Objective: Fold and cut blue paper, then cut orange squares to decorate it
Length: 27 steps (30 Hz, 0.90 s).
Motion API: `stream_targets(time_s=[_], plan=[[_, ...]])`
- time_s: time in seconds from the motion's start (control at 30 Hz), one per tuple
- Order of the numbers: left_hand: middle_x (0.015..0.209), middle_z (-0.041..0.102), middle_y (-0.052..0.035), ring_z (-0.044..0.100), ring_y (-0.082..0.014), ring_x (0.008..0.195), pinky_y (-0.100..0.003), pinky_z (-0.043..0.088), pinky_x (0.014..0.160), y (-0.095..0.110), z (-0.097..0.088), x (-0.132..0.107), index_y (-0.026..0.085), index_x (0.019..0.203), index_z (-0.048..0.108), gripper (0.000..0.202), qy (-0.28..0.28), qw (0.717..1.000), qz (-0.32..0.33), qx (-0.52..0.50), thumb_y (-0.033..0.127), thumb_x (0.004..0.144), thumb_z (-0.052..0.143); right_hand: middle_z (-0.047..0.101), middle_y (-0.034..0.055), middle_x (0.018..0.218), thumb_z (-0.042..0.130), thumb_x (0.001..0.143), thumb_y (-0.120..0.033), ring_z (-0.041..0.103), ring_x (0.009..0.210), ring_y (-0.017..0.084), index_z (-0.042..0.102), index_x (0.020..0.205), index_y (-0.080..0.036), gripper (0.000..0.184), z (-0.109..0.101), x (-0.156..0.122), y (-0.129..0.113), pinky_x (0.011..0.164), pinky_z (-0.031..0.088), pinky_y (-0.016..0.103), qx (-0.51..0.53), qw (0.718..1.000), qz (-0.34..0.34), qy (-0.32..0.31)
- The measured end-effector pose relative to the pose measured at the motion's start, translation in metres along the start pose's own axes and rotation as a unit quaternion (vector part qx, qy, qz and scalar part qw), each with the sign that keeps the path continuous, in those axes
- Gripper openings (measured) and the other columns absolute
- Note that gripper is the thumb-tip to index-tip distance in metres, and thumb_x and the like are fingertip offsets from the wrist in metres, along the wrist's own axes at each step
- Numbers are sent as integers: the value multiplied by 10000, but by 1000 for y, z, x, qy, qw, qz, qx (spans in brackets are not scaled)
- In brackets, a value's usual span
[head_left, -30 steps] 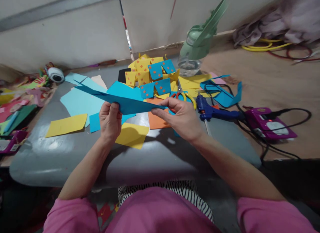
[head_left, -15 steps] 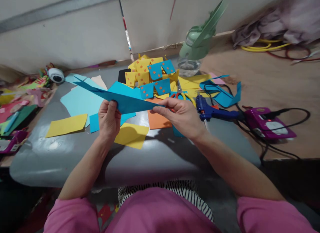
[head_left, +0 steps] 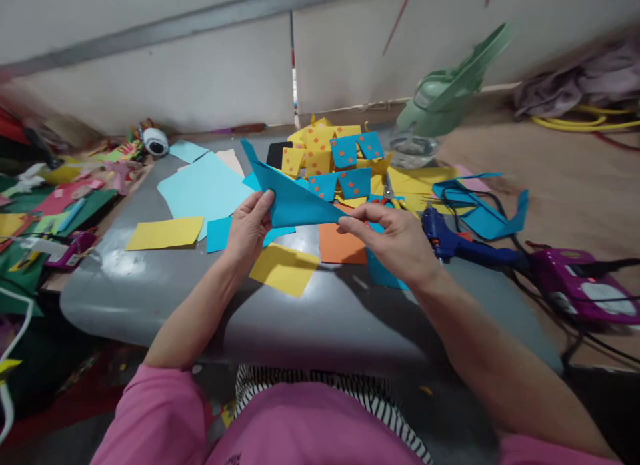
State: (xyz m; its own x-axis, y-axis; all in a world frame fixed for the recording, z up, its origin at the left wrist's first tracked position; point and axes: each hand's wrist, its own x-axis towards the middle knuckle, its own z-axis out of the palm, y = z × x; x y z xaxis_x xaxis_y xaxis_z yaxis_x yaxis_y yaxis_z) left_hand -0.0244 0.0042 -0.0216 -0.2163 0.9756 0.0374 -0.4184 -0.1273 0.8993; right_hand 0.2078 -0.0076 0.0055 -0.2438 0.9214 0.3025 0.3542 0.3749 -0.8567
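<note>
Between my two hands a folded piece of blue paper (head_left: 300,202) is held up above the grey work surface. My left hand (head_left: 253,222) pinches its left part, thumb on the near face. At the narrow right tip, my right hand (head_left: 395,235) grips it between thumb and fingers. Under and around it lie a yellow sheet (head_left: 285,270), an orange sheet (head_left: 343,245) and a flat blue piece (head_left: 220,234). Behind stands a cluster of folded yellow pieces with orange spots (head_left: 320,162), alongside blue spotted pieces (head_left: 345,150).
On the right lie a blue glue gun (head_left: 465,248), a purple cabled box (head_left: 583,282) and a folded blue piece (head_left: 493,212). A green-topped clear container (head_left: 435,105) stands behind. Light blue sheets (head_left: 200,192) and another yellow sheet (head_left: 165,234) lie left. Scissors (head_left: 389,195) lie near the cluster.
The view has swung left, so things sit further right in it. The held blue paper has turned, its left end now pointing more upward. Both hands keep their hold.
</note>
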Motion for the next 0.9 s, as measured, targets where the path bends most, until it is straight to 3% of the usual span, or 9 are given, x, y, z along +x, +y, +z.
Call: stream_targets(time_s=[0.1,0.2,0.27,0.37,0.47,0.67,0.8,0.9], plan=[[781,740,-48,733,-195,767,-309,611,712,3,1,-1,198,889,721,585,-56,995,-70,-33,755,712,705,739,10,749,719,835,-435,677,799,199,719,734,-219,239,7,2,6,838,491,364,92,994,53,9],[910,776,-114,745,-287,963,-421,612,852,-2,8,-10,192,949,742,801,-121,984,-98,-81,915,672,541,744,10,762,748,797,-465,677,807,189,709,744,-221,252,16,3,8,867,508,365,171,981,83,36],[997,785,-118,717,-321,1078,-458,582,933,-10,16,-19,206,960,755,770,-169,977,-97,-87,879,597,662,740,4,763,757,789,-464,674,817,182,701,730,-225,253,22,1,7,887,512,360,199,976,82,46],[1098,784,-70,671,-297,1192,-441,497,1066,-26,27,-31,244,982,785,491,-212,974,-74,-38,537,606,900,734,0,781,748,801,-470,666,836,184,699,735,-228,256,32,-3,7,871,515,349,216,972,76,42],[1106,787,-41,645,-284,1235,-436,436,1131,-37,30,-37,249,921,812,310,-204,977,-66,-17,467,706,862,734,2,828,721,825,-485,652,854,194,715,778,-229,261,40,-9,9,847,510,350,205,976,76,16],[1197,761,-39,623,-294,1271,-450,444,1131,-36,27,-39,274,1022,811,354,-203,973,-102,-42,472,731,846,731,4,913,714,838,-478,643,918,198,726,797,-237,245,46,-13,10,902,503,359,209,975,80,-4],[928,796,-36,719,-294,1075,-490,507,1052,-29,30,-37,230,784,797,345,-144,981,-107,-74,522,627,893,740,14,865,733,814,-515,660,900,208,718,780,-238,279,44,-12,9,899,516,369,224,969,107,-7],[665,722,14,744,-236,811,-487,558,961,-25,30,-32,201,554,653,415,-77,987,-106,-88,522,573,915,742,20,819,770,771,-538,667,854,204,713,749,-233,311,42,-10,11,866,525,362,227,966,123,7]])
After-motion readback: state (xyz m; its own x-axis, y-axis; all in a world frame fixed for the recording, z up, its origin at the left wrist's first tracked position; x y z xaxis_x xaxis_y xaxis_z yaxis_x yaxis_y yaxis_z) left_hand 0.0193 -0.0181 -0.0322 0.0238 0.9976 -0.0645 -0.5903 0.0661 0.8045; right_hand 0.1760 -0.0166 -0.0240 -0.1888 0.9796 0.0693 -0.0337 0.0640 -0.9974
